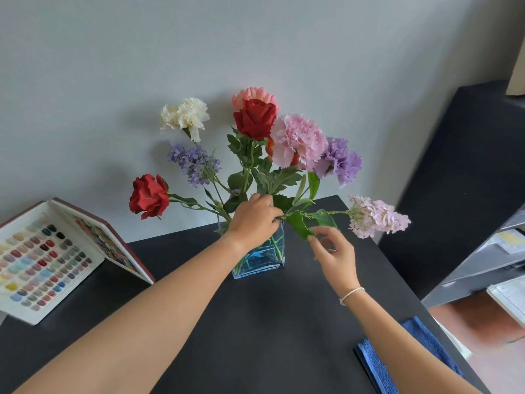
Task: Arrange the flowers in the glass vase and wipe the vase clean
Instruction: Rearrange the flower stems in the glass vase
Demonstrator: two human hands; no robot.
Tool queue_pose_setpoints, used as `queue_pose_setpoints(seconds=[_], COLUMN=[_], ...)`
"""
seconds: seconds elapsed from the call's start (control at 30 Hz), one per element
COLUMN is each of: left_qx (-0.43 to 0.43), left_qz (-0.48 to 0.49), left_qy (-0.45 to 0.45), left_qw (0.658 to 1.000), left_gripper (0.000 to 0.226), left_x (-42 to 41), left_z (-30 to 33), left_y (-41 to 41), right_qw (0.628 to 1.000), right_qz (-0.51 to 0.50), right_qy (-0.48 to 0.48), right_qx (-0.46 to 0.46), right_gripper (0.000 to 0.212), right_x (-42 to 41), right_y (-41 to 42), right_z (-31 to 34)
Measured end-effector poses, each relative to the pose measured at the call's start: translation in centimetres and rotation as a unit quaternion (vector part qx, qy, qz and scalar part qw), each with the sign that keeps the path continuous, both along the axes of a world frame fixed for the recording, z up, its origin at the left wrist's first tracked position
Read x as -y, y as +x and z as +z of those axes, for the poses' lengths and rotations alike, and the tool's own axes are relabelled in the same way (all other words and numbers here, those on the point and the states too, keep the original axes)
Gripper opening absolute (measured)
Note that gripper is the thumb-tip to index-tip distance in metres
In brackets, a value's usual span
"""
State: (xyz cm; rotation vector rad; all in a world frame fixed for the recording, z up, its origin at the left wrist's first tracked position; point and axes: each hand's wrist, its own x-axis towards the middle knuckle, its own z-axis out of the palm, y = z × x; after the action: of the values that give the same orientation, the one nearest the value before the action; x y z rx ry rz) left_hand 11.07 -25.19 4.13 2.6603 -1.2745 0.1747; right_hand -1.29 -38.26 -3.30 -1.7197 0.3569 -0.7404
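While the left hand [253,220] grips the stems at the glass vase [260,258] rim, the open right hand [335,253] fingers a limp leaf [298,224]; the stems look light and wiry.

Both arms bare, reaching forward from near edge toward centre. Left hand [253,220] farther out, palm down, back of hand up, fingers curled over and closed on something beneath, fingertips mostly hidden under knuckles. Left forearm long diagonal from near-left corner, wrist straight. Right hand [334,256] nearer and to the right, just beside left hand but not touching it, palm turned left, fingers [326,233] loosely spread and curved, thumb and index tips close in a light pinch at a leaf edge. Thin white bracelet [351,295] around right wrist. Right forearm entering from near-right corner, angled up-left, wrist slightly bent back.
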Motion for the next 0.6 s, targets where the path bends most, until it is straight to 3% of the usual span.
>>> queue_pose_setpoints(seconds=[0.13, 0.2, 0.37, 0.47, 0.6], left_qx=[-0.003, -0.004, 0.006, 0.012, 0.019], left_qz=[0.002, -0.005, -0.038, -0.052, -0.062], left_qy=[0.02, 0.007, -0.023, -0.024, -0.023], left_qw=[1.0, 1.0, 0.999, 0.998, 0.998], left_gripper=[0.032, 0.033, 0.036, 0.038, 0.043], left_x=[-0.1, -0.1, 0.4, 0.7, 0.9], left_z=[-0.2, -0.4, -0.9, -1.0, -0.9], left_y=[0.0, -0.1, -0.6, -0.9, -1.2], right_qw=[0.953, 0.928, 0.877, 0.874, 0.871], right_qz=[0.023, -0.034, -0.167, -0.167, -0.122], right_qy=[0.301, 0.372, 0.448, 0.453, 0.471], right_qx=[0.014, -0.014, -0.033, -0.054, -0.067], right_gripper=[0.018, 0.017, 0.01, 0.016, 0.041], right_x=[0.1, 0.8, 2.9, 3.5, 3.2], right_y=[0.1, 0.3, 0.6, 1.0, 2.1], right_z=[0.4, 0.2, -0.6, -0.5, 0.3])
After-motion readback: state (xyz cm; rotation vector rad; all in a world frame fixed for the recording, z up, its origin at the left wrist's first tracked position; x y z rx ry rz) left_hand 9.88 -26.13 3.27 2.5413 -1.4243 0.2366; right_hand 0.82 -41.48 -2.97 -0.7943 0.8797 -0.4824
